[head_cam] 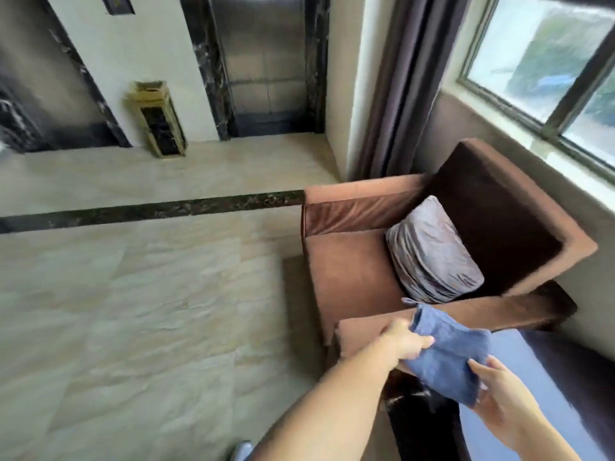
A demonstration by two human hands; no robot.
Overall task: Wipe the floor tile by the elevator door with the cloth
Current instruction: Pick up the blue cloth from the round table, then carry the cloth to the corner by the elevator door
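Viewpoint: we look from head height, forward and steeply down.
Near field: our hands sit close at lower right of the frame.
Far field: the elevator door (266, 61) stands distant, top centre.
Lens: wide, edges bowed.

My left hand (404, 341) covers near edge of cloth (452, 357); my right hand (502, 407) hides cloth's lower corner, wrist cut by bottom edge. Whole view motion-blurred. Elevator door (266, 61) top cut by frame. Second doorway (40, 78) at left cropped, smeared. Shoe tip (241, 451) barely in frame at bottom.
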